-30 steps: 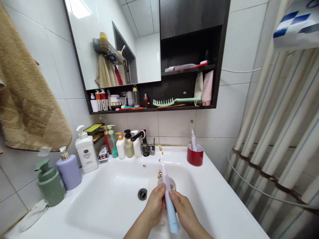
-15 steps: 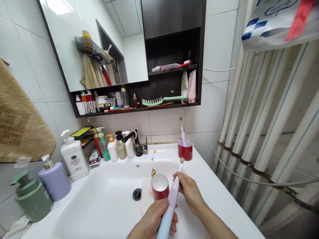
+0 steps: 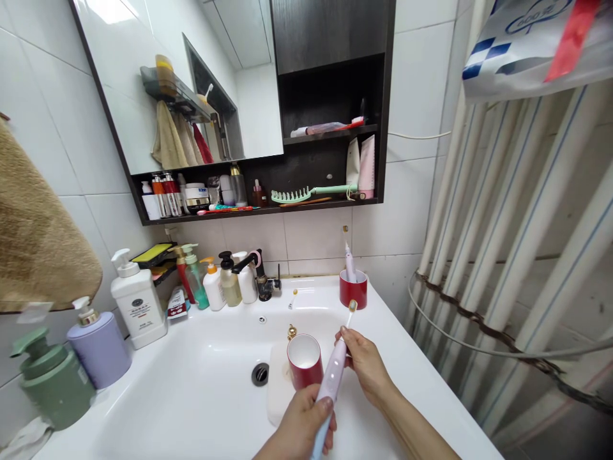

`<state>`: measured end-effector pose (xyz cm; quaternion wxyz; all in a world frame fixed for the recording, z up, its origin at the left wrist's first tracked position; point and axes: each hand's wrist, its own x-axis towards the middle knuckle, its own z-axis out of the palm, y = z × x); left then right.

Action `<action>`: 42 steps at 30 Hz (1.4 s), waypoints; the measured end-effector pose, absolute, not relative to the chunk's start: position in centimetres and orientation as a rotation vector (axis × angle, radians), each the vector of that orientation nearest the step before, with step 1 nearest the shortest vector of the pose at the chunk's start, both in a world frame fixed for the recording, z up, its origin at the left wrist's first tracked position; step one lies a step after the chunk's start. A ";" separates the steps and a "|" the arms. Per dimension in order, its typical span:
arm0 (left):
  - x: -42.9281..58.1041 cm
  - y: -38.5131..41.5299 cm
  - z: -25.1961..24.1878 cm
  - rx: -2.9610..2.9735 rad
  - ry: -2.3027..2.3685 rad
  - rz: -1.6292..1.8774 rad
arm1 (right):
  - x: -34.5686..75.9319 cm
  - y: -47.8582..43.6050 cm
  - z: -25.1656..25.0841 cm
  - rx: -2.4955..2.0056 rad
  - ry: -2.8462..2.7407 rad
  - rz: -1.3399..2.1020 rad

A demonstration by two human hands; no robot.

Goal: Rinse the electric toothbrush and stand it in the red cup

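The left hand (image 3: 297, 427) is closing around the lower end of the smooth pale pink and blue plastic electric toothbrush (image 3: 335, 367), with the thumb pressing on its front. From this grip the handle is slanting up and to the right. The right hand (image 3: 368, 363), with its wrist bent, is pinching the thin neck just under the small brush head. Just left of the handle, a glossy red round cup with a white inside (image 3: 303, 364) is standing upright on the white glossy washbasin (image 3: 191, 383). Farther behind, a second red cup (image 3: 353, 291) is holding another toothbrush upright.

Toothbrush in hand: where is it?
The toothbrush is low centre, head view, over the sink beside the nearer red cup: left hand on its handle, right hand at its neck.
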<state>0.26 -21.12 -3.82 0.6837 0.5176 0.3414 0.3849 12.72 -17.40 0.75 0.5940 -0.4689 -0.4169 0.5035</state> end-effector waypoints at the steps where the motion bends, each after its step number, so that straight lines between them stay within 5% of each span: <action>1: 0.3 -21.1 -3.8 1.150 0.751 0.858 | 12.6 -17.5 0.8 -1.089 -0.965 1.175; 8: -0.1 -20.3 -2.5 1.104 0.760 1.035 | 10.0 -19.4 0.4 -0.952 -1.337 1.361; 18: -2.6 -18.7 -2.7 1.582 1.317 1.445 | 10.0 -13.8 5.2 -1.132 -1.382 0.744; 30: -1.2 -17.2 -2.3 2.421 1.681 0.449 | 8.4 -11.9 -1.2 -1.330 -1.612 0.669; 42: 0.9 -14.0 0.2 2.525 1.654 0.496 | 10.5 -10.0 0.0 -1.332 -1.552 0.664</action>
